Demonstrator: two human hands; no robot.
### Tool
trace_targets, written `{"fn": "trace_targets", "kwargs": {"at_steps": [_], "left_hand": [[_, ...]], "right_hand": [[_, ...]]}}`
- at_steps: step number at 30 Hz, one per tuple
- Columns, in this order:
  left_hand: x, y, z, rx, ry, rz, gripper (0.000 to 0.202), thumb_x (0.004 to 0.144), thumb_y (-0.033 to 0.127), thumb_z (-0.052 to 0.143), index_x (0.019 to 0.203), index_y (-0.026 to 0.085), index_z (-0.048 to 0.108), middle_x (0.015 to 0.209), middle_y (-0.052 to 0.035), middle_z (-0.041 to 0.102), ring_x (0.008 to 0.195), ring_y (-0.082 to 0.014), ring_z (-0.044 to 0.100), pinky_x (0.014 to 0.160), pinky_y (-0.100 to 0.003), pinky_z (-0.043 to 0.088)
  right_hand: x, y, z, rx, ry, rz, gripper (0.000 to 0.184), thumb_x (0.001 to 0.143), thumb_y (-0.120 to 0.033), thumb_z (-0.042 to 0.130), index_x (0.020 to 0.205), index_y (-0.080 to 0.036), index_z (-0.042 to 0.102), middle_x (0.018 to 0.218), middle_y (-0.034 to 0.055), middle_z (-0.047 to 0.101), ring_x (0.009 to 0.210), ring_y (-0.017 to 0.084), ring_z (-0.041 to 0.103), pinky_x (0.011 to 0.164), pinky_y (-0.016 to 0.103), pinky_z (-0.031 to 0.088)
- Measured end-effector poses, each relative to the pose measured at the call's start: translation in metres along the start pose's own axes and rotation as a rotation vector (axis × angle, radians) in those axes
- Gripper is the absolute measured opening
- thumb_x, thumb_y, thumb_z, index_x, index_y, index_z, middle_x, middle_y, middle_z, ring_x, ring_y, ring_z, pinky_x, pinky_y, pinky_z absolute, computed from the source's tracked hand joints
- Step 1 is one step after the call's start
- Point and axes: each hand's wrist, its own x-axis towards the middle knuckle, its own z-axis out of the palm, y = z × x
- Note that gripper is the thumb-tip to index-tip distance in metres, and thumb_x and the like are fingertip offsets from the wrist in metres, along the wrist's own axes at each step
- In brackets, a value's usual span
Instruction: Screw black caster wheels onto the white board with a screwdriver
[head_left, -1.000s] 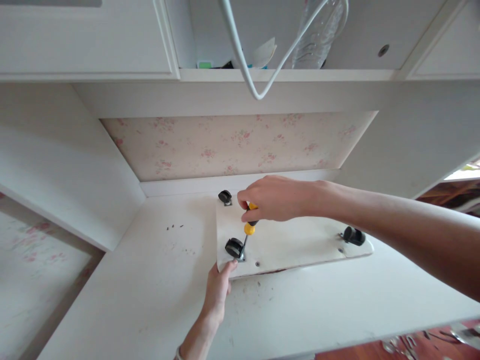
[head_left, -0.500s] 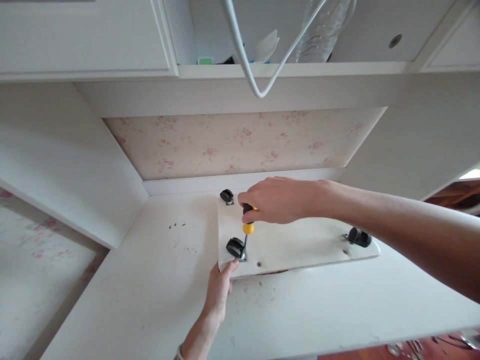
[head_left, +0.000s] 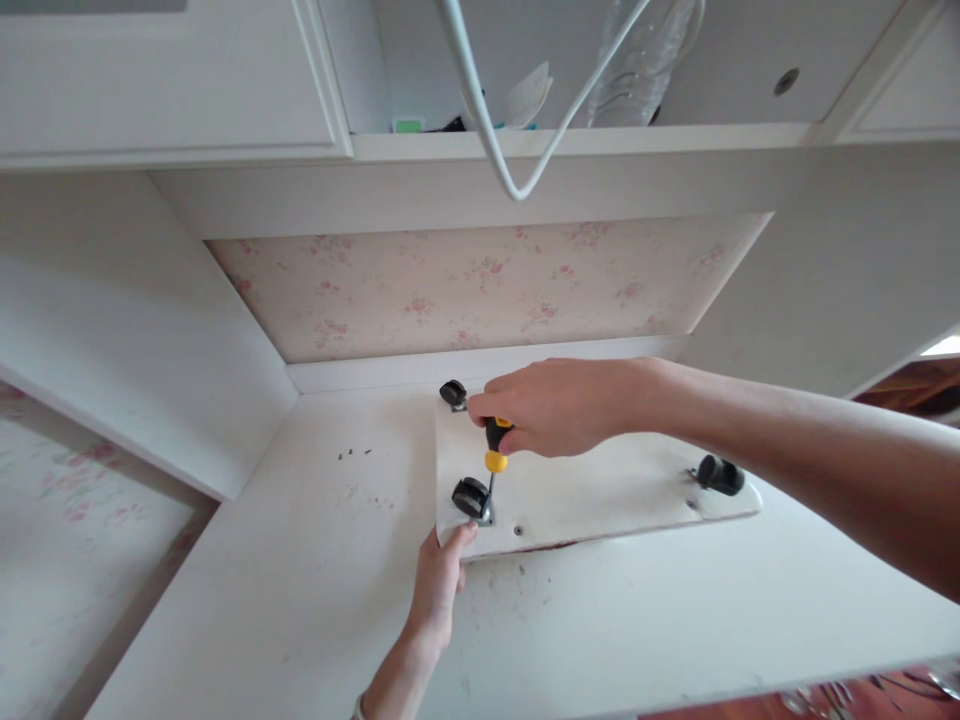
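A white board (head_left: 592, 490) lies flat on the white desk (head_left: 315, 570) with black caster wheels on it. My right hand (head_left: 555, 405) is wrapped round the handle of a yellow and black screwdriver (head_left: 493, 450). Its tip stands at the metal plate of the near-left caster (head_left: 470, 496). My left hand (head_left: 439, 580) grips the board's near-left corner, thumb on top. Another caster (head_left: 452, 393) sits at the far-left corner and a third caster (head_left: 718, 474) at the right end.
A few small dark screws (head_left: 352, 453) lie on the desk left of the board. Floral wallpaper backs the desk recess. A shelf above holds a clear plastic bottle (head_left: 637, 60) and small items. A white cable loop (head_left: 517, 180) hangs from it.
My right hand has shifted its grip round the screwdriver handle, which stays on the near-left caster. The left hand and the board have barely moved.
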Motion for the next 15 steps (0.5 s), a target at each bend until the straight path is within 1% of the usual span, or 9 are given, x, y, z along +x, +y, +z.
{"fn": "trace_targets", "kwargs": {"at_steps": [1, 3, 5, 7, 9, 11, 12, 13, 15], "left_hand": [[0.0002, -0.0006, -0.0001, 0.002, 0.002, -0.001, 0.033, 0.068, 0.045, 0.077, 0.08, 0.018, 0.062, 0.06, 0.0082, 0.044, 0.046, -0.0053, 0.023, 0.043, -0.022, 0.018], [0.0004, -0.0015, -0.0003, 0.002, 0.006, -0.002, 0.032, 0.069, 0.044, 0.076, 0.078, 0.018, 0.06, 0.06, 0.0084, 0.042, 0.047, -0.0055, 0.023, 0.044, -0.022, 0.018], [0.0005, -0.0017, -0.0004, 0.0, 0.004, 0.0, 0.031, 0.071, 0.043, 0.076, 0.077, 0.018, 0.059, 0.06, 0.0086, 0.04, 0.048, -0.0057, 0.022, 0.044, -0.022, 0.017], [0.0004, -0.0009, -0.0003, 0.002, -0.009, 0.003, 0.031, 0.072, 0.043, 0.075, 0.076, 0.018, 0.056, 0.059, 0.009, 0.036, 0.049, -0.006, 0.02, 0.044, -0.022, 0.016], [0.0001, 0.0003, 0.0, 0.01, -0.029, 0.003, 0.031, 0.073, 0.043, 0.074, 0.075, 0.019, 0.054, 0.058, 0.0096, 0.033, 0.049, -0.0062, 0.018, 0.044, -0.022, 0.014], [-0.0003, 0.0014, 0.0005, 0.019, -0.041, 0.001, 0.031, 0.074, 0.044, 0.074, 0.076, 0.019, 0.054, 0.058, 0.01, 0.03, 0.049, -0.0065, 0.018, 0.044, -0.022, 0.014], [-0.0005, 0.0019, 0.0007, 0.023, -0.036, -0.001, 0.032, 0.074, 0.044, 0.074, 0.077, 0.019, 0.055, 0.058, 0.01, 0.03, 0.049, -0.0064, 0.018, 0.044, -0.022, 0.015], [-0.0007, 0.0022, 0.0011, 0.025, -0.026, -0.004, 0.032, 0.073, 0.044, 0.074, 0.077, 0.019, 0.055, 0.058, 0.0099, 0.031, 0.049, -0.0063, 0.019, 0.044, -0.022, 0.015], [-0.001, 0.0026, 0.0017, 0.022, 0.006, -0.002, 0.031, 0.071, 0.043, 0.074, 0.075, 0.018, 0.056, 0.058, 0.0095, 0.033, 0.048, -0.006, 0.02, 0.043, -0.022, 0.016]], "right_hand": [[0.0004, -0.0003, 0.0, -0.006, 0.014, 0.032, 0.028, 0.093, -0.044, 0.052, 0.114, -0.026, 0.058, 0.1, 0.0063, 0.069, 0.08, 0.023, 0.064, 0.059, 0.032, 0.036], [0.0025, -0.0019, 0.0025, -0.087, 0.083, 0.158, 0.044, 0.095, -0.058, 0.042, 0.112, -0.022, 0.061, 0.092, 0.0099, 0.07, 0.08, 0.027, 0.065, 0.058, 0.033, 0.036], [0.0043, -0.0033, 0.0057, -0.207, 0.15, 0.238, 0.056, 0.098, -0.061, 0.03, 0.108, -0.017, 0.063, 0.083, 0.0138, 0.069, 0.079, 0.031, 0.066, 0.058, 0.035, 0.036], [0.0037, -0.0035, 0.0063, -0.225, 0.139, 0.209, 0.049, 0.1, -0.053, 0.031, 0.107, -0.016, 0.062, 0.083, 0.0143, 0.069, 0.078, 0.03, 0.066, 0.058, 0.035, 0.035], [0.0013, -0.0031, 0.0036, -0.116, 0.057, 0.098, 0.033, 0.099, -0.045, 0.039, 0.11, -0.02, 0.059, 0.092, 0.0113, 0.07, 0.076, 0.025, 0.065, 0.057, 0.033, 0.035], [-0.0002, -0.0036, 0.0007, -0.008, -0.004, 0.015, 0.024, 0.096, -0.039, 0.047, 0.113, -0.024, 0.057, 0.102, 0.0074, 0.07, 0.077, 0.022, 0.064, 0.057, 0.031, 0.036], [0.0001, -0.0045, 0.0002, 0.006, 0.002, 0.016, 0.025, 0.096, -0.04, 0.048, 0.114, -0.026, 0.056, 0.104, 0.0066, 0.07, 0.078, 0.022, 0.064, 0.058, 0.031, 0.036], [0.0011, -0.0058, 0.0006, -0.012, 0.033, 0.053, 0.03, 0.096, -0.046, 0.046, 0.115, -0.025, 0.057, 0.102, 0.0076, 0.07, 0.079, 0.023, 0.064, 0.058, 0.032, 0.036], [0.0047, -0.0086, 0.0033, -0.112, 0.124, 0.168, 0.047, 0.097, -0.057, 0.037, 0.115, -0.02, 0.059, 0.091, 0.0125, 0.07, 0.079, 0.028, 0.066, 0.058, 0.034, 0.037]]}}
